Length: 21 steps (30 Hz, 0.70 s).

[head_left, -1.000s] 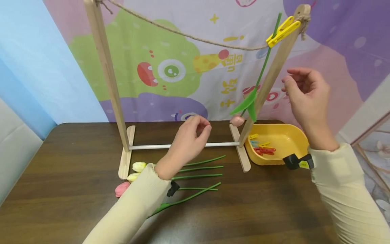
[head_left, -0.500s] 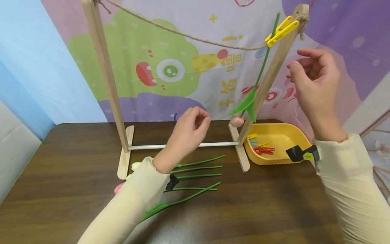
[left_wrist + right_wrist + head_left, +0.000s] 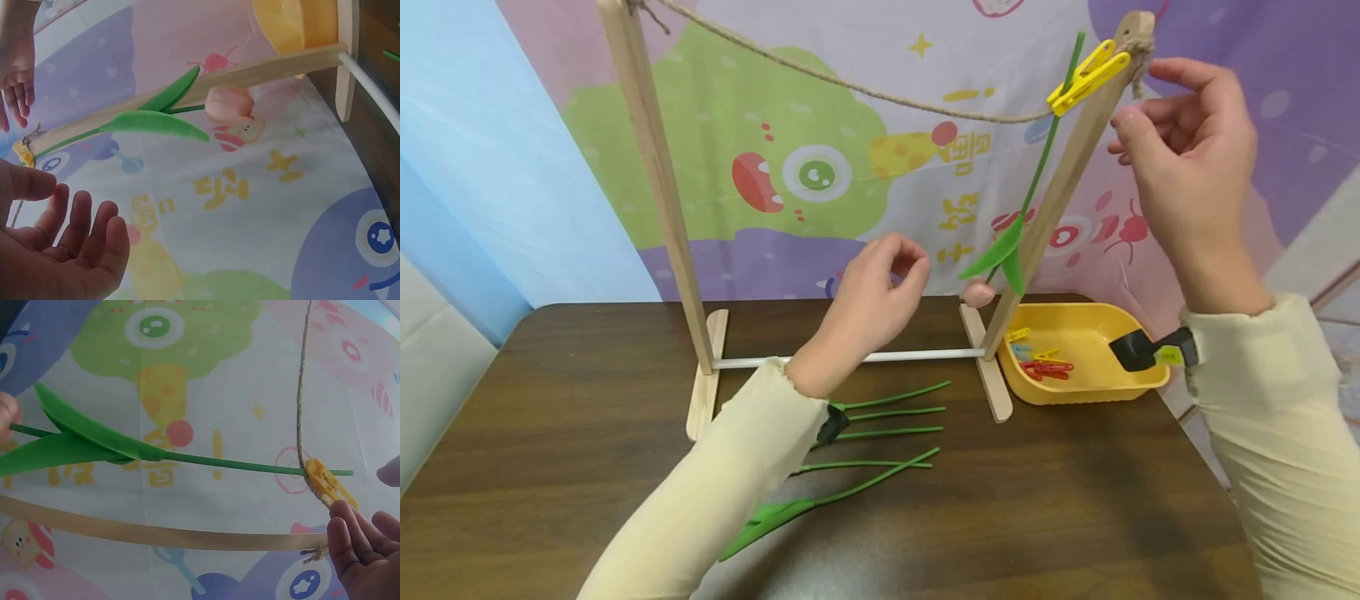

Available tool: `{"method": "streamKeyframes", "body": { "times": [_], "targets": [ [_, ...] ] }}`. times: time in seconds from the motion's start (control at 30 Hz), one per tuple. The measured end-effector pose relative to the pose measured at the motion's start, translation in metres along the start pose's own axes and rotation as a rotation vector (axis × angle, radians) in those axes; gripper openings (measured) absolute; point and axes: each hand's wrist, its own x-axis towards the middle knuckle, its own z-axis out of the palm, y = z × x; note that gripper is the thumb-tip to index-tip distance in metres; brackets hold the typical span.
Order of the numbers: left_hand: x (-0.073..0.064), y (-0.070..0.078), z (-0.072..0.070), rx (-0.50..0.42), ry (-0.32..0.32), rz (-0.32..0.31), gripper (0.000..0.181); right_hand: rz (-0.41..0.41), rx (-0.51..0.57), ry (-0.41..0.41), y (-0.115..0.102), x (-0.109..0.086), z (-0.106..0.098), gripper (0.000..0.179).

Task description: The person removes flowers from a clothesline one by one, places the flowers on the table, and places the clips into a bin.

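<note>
stems [image 3: 880,433]: loose green stems on the table, below and nearer than the left hand, untouched.
left hand [image 3: 868,304]: raised over the table, fingers loosely curled, holding nothing.
tulip [image 3: 979,293]: hangs head-down, up and right of the left hand.
right hand [image 3: 1187,158]: relaxed, holding nothing, just right of the peg.
peg [image 3: 1086,77]: pins the stem to the rope [image 3: 850,83].
risk: bumping peg or rope could drop the tulip.
</note>
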Motion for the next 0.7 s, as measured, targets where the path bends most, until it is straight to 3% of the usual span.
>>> {"method": "streamKeyframes", "body": {
  "times": [0.17,0.53,0.7],
  "targets": [
    [0.011,0.007,0.003,-0.042,-0.020,-0.021,0.014,0.000,-0.054,-0.065,-0.002,0.010,-0.002,0.040],
    [0.036,0.025,0.017,-0.155,-0.034,0.014,0.018,0.042,-0.176,-0.164,-0.007,0.028,-0.009,0.045],
    [0.047,0.033,0.025,-0.208,-0.029,0.024,0.019,0.076,-0.170,-0.206,-0.008,0.033,-0.010,0.045]
  ]
}}
